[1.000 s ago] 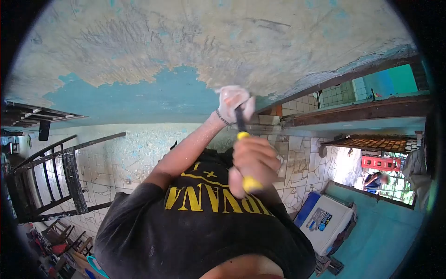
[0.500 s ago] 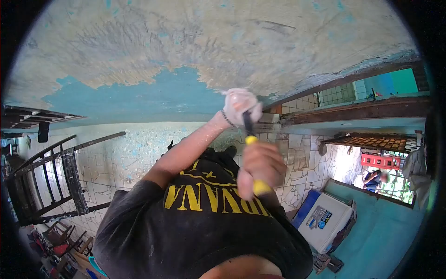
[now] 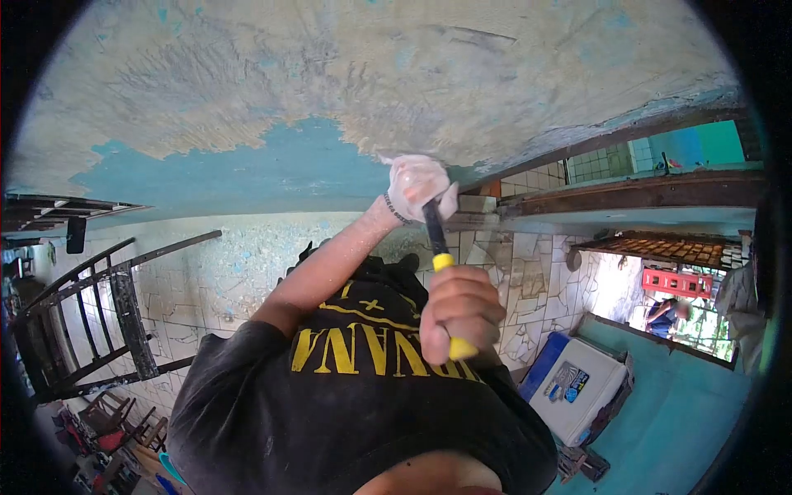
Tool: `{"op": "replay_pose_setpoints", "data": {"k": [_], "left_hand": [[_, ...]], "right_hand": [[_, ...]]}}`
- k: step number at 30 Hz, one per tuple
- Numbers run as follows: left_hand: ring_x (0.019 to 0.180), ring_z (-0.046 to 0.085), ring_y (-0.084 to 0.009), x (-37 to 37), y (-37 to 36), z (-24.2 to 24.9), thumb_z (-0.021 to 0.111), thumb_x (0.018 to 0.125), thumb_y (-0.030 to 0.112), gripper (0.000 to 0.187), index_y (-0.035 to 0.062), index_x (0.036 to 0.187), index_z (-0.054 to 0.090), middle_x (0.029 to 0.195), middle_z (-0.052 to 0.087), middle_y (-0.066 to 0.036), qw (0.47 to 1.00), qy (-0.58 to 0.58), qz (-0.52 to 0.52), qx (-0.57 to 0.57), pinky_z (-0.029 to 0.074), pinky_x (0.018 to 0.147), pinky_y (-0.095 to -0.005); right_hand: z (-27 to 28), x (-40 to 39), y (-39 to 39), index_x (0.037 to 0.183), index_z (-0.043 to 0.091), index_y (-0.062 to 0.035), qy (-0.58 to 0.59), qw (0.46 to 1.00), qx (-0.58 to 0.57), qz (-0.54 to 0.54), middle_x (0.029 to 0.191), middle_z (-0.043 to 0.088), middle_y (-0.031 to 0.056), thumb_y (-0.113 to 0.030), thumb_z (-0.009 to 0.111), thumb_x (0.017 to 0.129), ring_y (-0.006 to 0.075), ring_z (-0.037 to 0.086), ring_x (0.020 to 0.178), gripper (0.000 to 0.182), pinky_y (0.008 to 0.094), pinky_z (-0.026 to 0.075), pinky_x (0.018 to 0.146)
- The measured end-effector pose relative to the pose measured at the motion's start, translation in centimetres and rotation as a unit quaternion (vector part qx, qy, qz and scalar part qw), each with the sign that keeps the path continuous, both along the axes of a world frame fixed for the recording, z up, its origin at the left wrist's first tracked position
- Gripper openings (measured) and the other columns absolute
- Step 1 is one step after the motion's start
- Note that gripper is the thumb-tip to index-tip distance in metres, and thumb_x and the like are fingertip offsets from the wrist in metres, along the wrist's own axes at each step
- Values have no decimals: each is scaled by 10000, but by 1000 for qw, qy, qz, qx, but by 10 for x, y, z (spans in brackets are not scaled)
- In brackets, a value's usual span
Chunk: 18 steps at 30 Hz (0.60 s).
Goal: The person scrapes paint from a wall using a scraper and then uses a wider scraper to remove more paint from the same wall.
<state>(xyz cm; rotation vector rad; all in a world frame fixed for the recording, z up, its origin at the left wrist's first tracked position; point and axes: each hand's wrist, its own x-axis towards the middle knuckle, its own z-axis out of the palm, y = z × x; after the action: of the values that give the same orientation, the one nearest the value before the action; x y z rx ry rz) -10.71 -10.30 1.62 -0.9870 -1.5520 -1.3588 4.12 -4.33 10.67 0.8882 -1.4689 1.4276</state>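
In a pale, dust-covered glove, my left hand [image 3: 417,181] is at the wall, fingers curled; what they hold is hidden. My right hand [image 3: 464,312] is wrapped round the grip of a tool with a yellow-and-black handle [image 3: 435,228]. Its black shaft runs up to my left hand, where its far end is out of sight. Around my left hand, blue paint [image 3: 318,153] meets a ragged edge of bare, scraped plaster [image 3: 396,91] on the wall.
A dark metal frame [image 3: 124,322] stands at the left. To the right lie a white-and-blue box [image 3: 573,392] and a window opening with a wooden sill [image 3: 635,194]. Pale flecks dot the stone-patterned floor [image 3: 198,289]. A person [image 3: 664,313] is outside beyond the doorway, near a red crate [image 3: 676,282].
Both hands have shifted slightly left. My right hand and the handle were blurred by motion before and now look sharper. The paint edge looks the same.
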Motion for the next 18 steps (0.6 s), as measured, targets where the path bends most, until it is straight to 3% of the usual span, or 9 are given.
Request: {"op": "replay_pose_setpoints", "data": {"k": [2, 5, 12, 14, 16, 18], "left_hand": [[422, 462, -288, -8, -1, -35, 707, 669, 39, 318, 119, 576, 414, 522, 420, -53, 1000, -20, 5, -23, 373, 427, -401], [425, 457, -283, -5, -3, -44, 691, 681, 39, 323, 127, 573, 399, 511, 387, -45, 998, -36, 4, -41, 387, 440, -395], [432, 479, -259, 0, 3, 40, 700, 696, 68, 321, 141, 563, 416, 516, 431, -34, 999, 5, -34, -27, 402, 452, -381], [425, 465, -256, -1, 4, 4, 710, 698, 60, 319, 137, 588, 421, 516, 409, -30, 1000, 8, 29, -10, 382, 442, -386], [424, 462, -264, -10, 4, -39, 707, 696, 39, 319, 134, 599, 418, 520, 391, -35, 1000, 6, 24, 4, 372, 436, -395], [433, 481, -284, -7, -1, -40, 688, 706, 18, 320, 118, 600, 403, 534, 422, -54, 1000, -12, -2, -12, 389, 442, -397]], "right_hand": [[-25, -8, 8, 756, 506, -27, -9, 999, 41, 3, 562, 532, 36, -104, 659, 851, 177, 502, 427, 196, 354, 481, 466], [-30, -9, 11, 763, 517, -20, -30, 998, 52, 30, 562, 532, 55, -111, 658, 828, 197, 502, 425, 180, 366, 485, 467], [31, 9, 4, 759, 462, -66, 11, 999, 4, -36, 546, 511, 7, -192, 666, 920, 144, 491, 417, 288, 325, 474, 444], [10, -2, 2, 793, 495, -59, -3, 1000, 14, -26, 562, 523, 13, -168, 681, 906, 162, 498, 433, 243, 336, 492, 477], [-1, -7, 10, 805, 497, -41, -52, 991, 120, 20, 578, 533, 23, -125, 679, 876, 184, 514, 450, 212, 360, 504, 498], [-12, -5, 8, 786, 490, -37, -46, 992, 113, 42, 586, 539, 29, -97, 672, 855, 194, 522, 457, 204, 369, 509, 508]]}}
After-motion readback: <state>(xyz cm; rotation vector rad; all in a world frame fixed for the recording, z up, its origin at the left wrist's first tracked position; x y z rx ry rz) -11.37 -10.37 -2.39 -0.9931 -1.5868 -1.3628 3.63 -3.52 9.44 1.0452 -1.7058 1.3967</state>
